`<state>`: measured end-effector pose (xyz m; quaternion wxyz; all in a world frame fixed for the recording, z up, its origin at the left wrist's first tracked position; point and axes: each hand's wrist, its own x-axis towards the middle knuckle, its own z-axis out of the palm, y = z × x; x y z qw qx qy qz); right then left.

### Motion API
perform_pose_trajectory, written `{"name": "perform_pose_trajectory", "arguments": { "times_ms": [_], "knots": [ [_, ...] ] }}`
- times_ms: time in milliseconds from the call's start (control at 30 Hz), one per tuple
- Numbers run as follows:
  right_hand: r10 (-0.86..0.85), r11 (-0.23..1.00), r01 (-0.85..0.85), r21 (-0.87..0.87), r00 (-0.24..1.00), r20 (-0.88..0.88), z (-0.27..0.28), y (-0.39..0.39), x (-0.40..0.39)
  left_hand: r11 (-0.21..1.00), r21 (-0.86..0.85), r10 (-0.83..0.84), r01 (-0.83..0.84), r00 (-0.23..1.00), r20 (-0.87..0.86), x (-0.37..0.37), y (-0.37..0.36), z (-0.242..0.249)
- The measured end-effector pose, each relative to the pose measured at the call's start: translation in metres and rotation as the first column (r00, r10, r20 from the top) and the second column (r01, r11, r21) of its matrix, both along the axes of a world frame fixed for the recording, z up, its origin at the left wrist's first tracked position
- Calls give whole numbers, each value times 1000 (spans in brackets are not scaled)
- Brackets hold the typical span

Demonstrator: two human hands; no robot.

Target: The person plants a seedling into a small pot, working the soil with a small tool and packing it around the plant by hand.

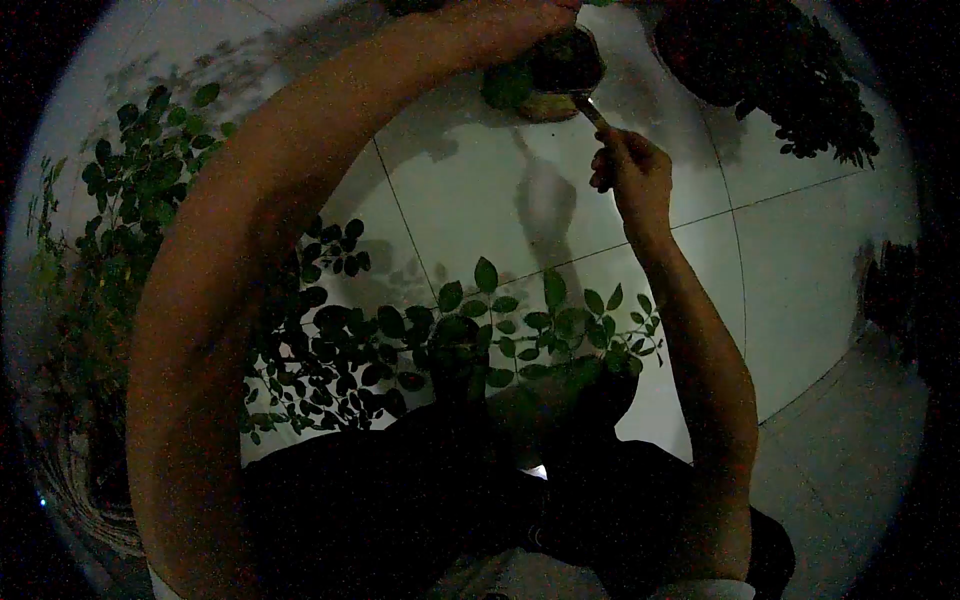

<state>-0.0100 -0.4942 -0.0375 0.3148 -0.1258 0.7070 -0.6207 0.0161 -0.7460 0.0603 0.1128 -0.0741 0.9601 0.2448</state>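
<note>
My right hand [640, 178] is closed around the thin, light handle of a tool [592, 112]. The tool's far end meets the rim of a small pot [568, 68] with dark contents, and its kind is too dim to make out. My left arm [250, 190] reaches across from the left to the top edge of the view. There my left hand [540, 18] is beside or above the pot, partly cut off, with its fingers hard to see. A green leaf [508, 86] shows at the pot's left side.
Leafy potted plants stand at the left [155, 165], and a leafy branch [520, 325] spreads in front of my legs. A dark bushy plant [755, 60] is at the upper right. Pale floor tiles [800, 290] lie beneath, in dim light.
</note>
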Motion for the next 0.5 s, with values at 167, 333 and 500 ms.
{"name": "perform_pose_trajectory", "arguments": {
  "times_ms": [167,333,500],
  "knots": [
    [190,981,-154,117,673,-715,-2,-23,-17,996,66,53,-55,998,31,-1,-2,-1],
    [345,938,-105,329,249,-905,-4,-35,-43,988,115,94,-100,994,52,0,1,2],
    [321,947,-102,305,327,-889,14,-33,-40,984,-154,-96,90,995,-31,-3,-8,-9]
  ]
}}
